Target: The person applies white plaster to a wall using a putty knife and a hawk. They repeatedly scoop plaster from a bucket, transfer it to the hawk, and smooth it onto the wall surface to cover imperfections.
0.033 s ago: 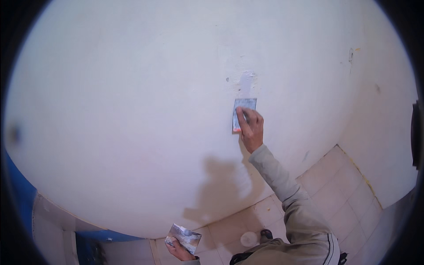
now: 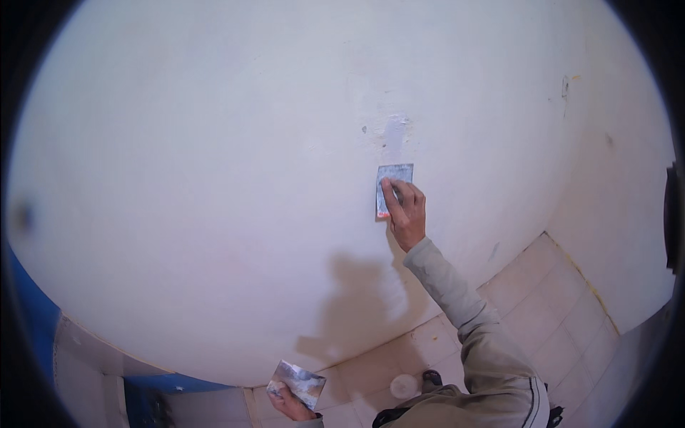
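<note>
Below the pale wall patch [image 2: 394,130], my right hand [image 2: 408,212] pinches a flat scraper [image 2: 396,172], long axis near-upright, top edge patchward beyond my grip, while my left hand [image 2: 288,404] clamps a smeared plate [image 2: 303,381].

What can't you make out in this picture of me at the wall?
In the head view:
Part of the scraper: hidden by the right hand.
Part of the left hand: hidden by the plate.
Left forearm: cut off by bottom edge.
Dark thing at right: cut off by rim.
Dark spot at left: too blurred to name.
</note>
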{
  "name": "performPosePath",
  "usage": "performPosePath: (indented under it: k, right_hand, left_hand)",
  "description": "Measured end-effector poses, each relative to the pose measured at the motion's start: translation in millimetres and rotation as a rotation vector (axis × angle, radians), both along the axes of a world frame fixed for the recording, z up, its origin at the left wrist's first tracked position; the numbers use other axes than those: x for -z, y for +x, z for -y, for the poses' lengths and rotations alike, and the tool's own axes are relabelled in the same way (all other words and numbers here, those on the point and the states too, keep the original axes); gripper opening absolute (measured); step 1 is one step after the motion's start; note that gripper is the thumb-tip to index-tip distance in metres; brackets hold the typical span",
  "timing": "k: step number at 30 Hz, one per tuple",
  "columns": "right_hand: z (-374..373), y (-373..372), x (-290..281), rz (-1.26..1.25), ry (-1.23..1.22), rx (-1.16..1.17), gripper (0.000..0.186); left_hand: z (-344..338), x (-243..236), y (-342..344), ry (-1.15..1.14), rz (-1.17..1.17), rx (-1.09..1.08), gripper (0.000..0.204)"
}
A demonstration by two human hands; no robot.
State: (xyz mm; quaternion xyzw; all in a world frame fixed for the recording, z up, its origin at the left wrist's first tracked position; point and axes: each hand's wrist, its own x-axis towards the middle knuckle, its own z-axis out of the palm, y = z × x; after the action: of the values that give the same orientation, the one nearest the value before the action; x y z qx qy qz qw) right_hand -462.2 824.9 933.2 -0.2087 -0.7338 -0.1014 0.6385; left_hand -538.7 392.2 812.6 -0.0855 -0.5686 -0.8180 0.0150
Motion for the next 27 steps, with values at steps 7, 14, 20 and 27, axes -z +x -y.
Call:
performPosePath:
  k: [7, 14, 20, 27]
  right_hand:
    - [13, 37, -37, -0.110, -0.146, -0.016, 0.063]
    - [-8, -10, -80, -0.111, -0.059, 0.101, 0.068]
    - [26, 9, -22, 0.058, -0.101, -0.022, 0.071]
    - [10, -33, -110, -0.194, -0.078, 0.083, 0.072]
  left_hand:
    - [-5, 9, -11, -0.006, -0.023, 0.076, 0.031]
    - [-12, -2, -5, -0.018, 0.040, 0.076, 0.028]
    - [-2, 12, -12, 0.012, 0.027, 0.114, 0.033]
    - [-5, 13, -14, 0.012, 0.031, 0.089, 0.024]
